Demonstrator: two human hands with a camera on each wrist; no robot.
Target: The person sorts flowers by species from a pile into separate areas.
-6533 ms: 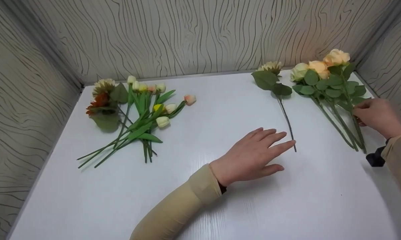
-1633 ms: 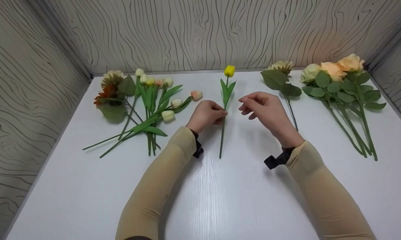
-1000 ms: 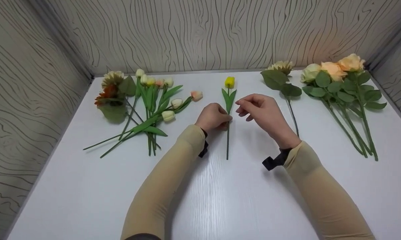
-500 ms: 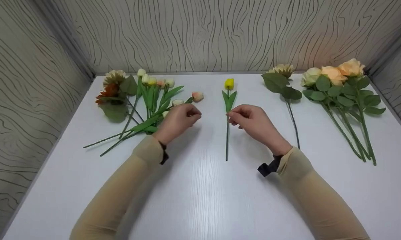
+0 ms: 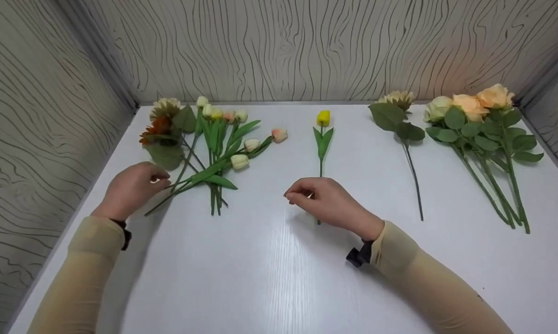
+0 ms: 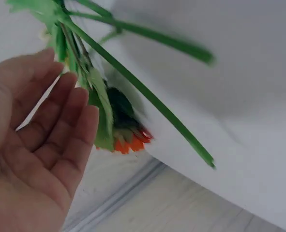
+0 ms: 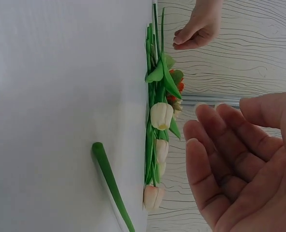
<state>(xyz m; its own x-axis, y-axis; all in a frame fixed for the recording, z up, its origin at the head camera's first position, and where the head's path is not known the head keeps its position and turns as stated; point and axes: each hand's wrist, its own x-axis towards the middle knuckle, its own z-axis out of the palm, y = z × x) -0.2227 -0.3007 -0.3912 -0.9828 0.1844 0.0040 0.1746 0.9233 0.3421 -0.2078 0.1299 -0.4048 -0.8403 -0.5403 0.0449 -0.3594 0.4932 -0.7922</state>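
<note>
Tulips lie just beside the left hand in the head view, a yellow tulip partly hidden by the right hand, both hands relaxed, holding nothing; left wrist view: orange flower beyond that hand; right wrist view: pale tulip heads past the other

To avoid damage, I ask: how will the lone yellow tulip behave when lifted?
The yellow tulip is probably light, given its slender stem. The stem, almost straight, looks fairly stiff. Its end with bloom and leaves may dip.
</note>
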